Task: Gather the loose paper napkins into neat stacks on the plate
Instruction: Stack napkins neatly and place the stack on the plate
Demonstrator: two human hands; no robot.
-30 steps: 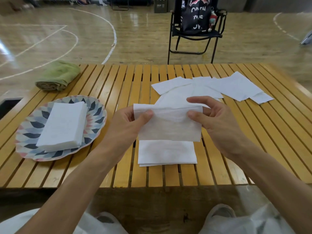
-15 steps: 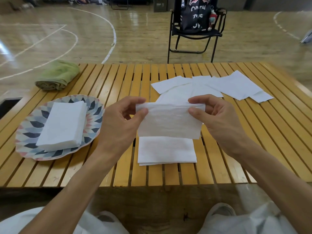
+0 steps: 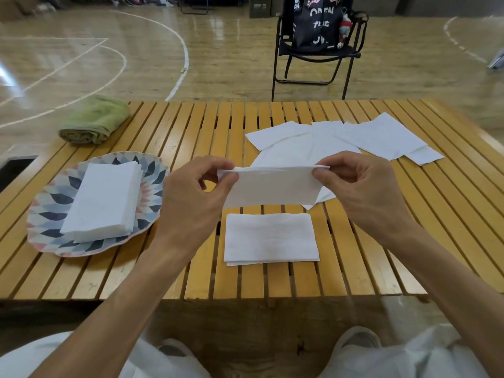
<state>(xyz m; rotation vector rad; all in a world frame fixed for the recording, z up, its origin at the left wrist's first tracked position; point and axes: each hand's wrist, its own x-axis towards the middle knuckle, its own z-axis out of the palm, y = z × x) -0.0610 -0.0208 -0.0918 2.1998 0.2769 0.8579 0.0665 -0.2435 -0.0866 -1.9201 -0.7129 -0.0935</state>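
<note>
A folded white napkin [image 3: 272, 186] hangs in the air above the table's middle. My left hand [image 3: 196, 197] pinches its upper left corner and my right hand [image 3: 362, 186] pinches its upper right corner. Right below it a small stack of folded napkins [image 3: 271, 238] lies on the slats. Several loose napkins [image 3: 354, 137] are spread out behind my hands, toward the far right. The patterned plate [image 3: 51, 211] sits at the left with a neat stack of napkins [image 3: 102, 203] on it.
A rolled green towel [image 3: 94, 121] lies at the table's far left corner. The slatted wooden table [image 3: 191, 126] ends just in front of my knees. A black folding chair [image 3: 316, 47] with a bag stands on the gym floor behind.
Both hands have lifted the held napkin slightly, away from the small stack below. The fold has tightened, so less of the sheet hangs down.
</note>
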